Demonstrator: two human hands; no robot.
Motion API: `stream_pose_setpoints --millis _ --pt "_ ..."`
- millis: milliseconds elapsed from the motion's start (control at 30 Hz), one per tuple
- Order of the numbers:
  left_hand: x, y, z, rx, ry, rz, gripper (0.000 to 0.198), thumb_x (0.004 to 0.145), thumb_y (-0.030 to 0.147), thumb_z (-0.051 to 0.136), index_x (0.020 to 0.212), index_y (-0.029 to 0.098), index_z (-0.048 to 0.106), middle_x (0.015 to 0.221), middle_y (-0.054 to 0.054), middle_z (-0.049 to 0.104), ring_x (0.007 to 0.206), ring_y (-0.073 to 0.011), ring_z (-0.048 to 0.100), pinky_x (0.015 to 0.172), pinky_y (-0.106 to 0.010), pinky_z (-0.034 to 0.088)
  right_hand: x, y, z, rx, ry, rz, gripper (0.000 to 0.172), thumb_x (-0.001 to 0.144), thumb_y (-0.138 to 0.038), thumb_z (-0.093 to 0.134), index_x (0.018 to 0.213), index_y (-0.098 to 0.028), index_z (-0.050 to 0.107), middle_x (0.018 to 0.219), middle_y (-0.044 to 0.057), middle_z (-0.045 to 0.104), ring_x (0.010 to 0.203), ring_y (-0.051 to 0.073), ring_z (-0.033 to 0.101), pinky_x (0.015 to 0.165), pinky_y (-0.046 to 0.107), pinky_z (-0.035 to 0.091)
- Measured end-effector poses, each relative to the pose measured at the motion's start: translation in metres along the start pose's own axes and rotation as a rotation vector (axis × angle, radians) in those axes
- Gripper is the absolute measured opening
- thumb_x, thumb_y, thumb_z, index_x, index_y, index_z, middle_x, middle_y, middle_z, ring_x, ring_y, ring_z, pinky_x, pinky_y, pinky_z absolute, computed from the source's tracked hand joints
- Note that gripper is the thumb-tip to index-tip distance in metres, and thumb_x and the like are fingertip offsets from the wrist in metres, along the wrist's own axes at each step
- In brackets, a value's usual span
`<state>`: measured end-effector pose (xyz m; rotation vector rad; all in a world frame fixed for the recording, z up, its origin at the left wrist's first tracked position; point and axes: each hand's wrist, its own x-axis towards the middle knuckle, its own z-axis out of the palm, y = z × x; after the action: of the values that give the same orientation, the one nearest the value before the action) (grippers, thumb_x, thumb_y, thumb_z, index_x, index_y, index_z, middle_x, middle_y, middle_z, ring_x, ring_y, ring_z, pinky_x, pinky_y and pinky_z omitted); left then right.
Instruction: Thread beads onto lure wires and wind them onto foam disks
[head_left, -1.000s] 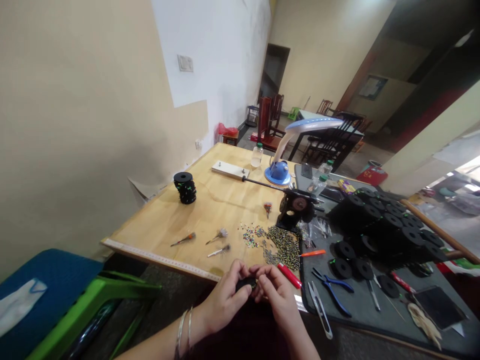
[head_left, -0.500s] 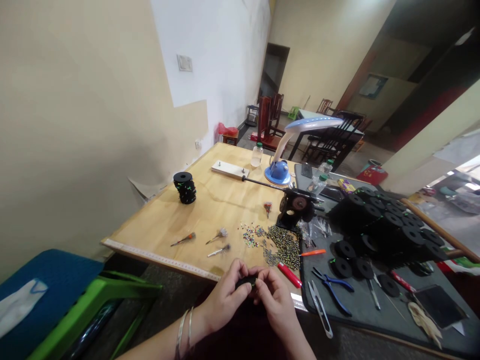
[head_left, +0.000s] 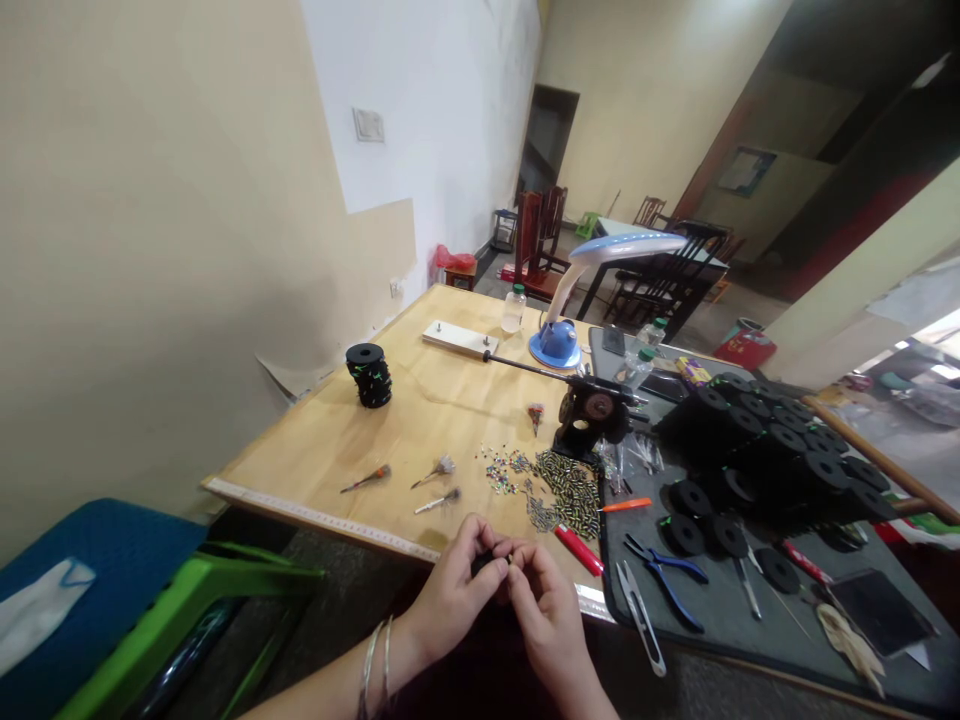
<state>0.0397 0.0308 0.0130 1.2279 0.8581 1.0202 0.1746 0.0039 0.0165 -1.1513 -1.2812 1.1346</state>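
Observation:
My left hand [head_left: 459, 590], with two bangles at the wrist, is closed around a small black foam spool [head_left: 484, 562] at the table's front edge. Most of the spool is hidden by the fingers. Against it, my right hand [head_left: 553, 605] is closed in a pinch, thumb and forefinger meeting at the spool's right side; what lies between them is too small to make out. Just beyond the hands are a pile of striped yellow-and-black pieces [head_left: 570, 490], tiny coloured beads [head_left: 504, 468] and a red pen-like tool [head_left: 579, 550].
A stack of black spools [head_left: 370, 376] stands at the left; many more spools [head_left: 780, 450] crowd the grey mat [head_left: 675, 630]. Blue pliers [head_left: 667, 580], thread snips [head_left: 640, 615], an orange tool [head_left: 626, 505], a clamp-like device [head_left: 596, 410] and a blue lamp [head_left: 556, 345] are around the table.
Both hands stay together at the table edge. The fingers and the spool have shifted slightly, and less of the spool shows between them now.

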Motion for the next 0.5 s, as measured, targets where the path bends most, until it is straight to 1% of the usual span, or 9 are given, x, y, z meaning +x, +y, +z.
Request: stream_pose_setpoints --millis 167,267,367,433,500 --pt "0.0004 0.0012 0.002 0.05 0.062 0.017 0.013 0.077 0.015 0.05 0.08 0.021 0.039 0.075 0.004 0.046 0.073 -0.0142 0.047 0.068 -0.027 0.042 -0.0004 -0.0018 0.0008 0.006 0.007 -0.012 0.024 0.087 -0.041 0.057 0.076 -0.02 0.054 0.081 0.005 0.061 0.068 0.017 0.057 0.061 0.026 0.048" --pt "0.0008 0.0015 0.0031 0.068 0.081 0.028 0.015 0.075 0.012 0.05 0.081 0.021 0.039 0.076 0.003 0.048 0.075 -0.0148 0.049 0.071 -0.028 0.042 -0.001 -0.0017 0.0019 0.026 0.012 -0.012 0.023 0.086 -0.041 0.058 0.078 -0.02 0.055 0.086 0.007 0.063 0.075 0.02 0.059 0.065 0.028 0.049" --pt "0.0017 0.0012 0.0039 0.085 0.074 0.039 0.019 0.072 0.009 0.05 0.081 0.022 0.038 0.077 0.003 0.049 0.077 -0.0149 0.05 0.074 -0.029 0.041 -0.0012 -0.0014 0.0027 0.068 0.009 -0.006 0.021 0.087 -0.04 0.058 0.079 -0.02 0.055 0.092 0.009 0.064 0.088 0.023 0.06 0.072 0.031 0.049" --pt "0.0025 0.0012 0.0035 0.08 0.057 0.037 0.019 0.074 0.01 0.051 0.081 0.022 0.038 0.077 0.004 0.049 0.077 -0.0148 0.049 0.074 -0.029 0.041 -0.0003 -0.0017 0.0024 0.111 0.014 0.014 0.021 0.087 -0.04 0.059 0.08 -0.02 0.055 0.093 0.009 0.064 0.088 0.023 0.06 0.07 0.03 0.05" --pt "0.0031 0.0021 0.002 0.046 0.013 0.03 0.016 0.077 0.014 0.053 0.082 0.022 0.039 0.079 0.003 0.049 0.079 -0.0153 0.049 0.075 -0.029 0.042 0.0015 -0.002 0.0015 0.161 0.036 0.036 0.024 0.085 -0.042 0.061 0.078 -0.021 0.056 0.09 0.008 0.064 0.084 0.022 0.059 0.068 0.029 0.05"
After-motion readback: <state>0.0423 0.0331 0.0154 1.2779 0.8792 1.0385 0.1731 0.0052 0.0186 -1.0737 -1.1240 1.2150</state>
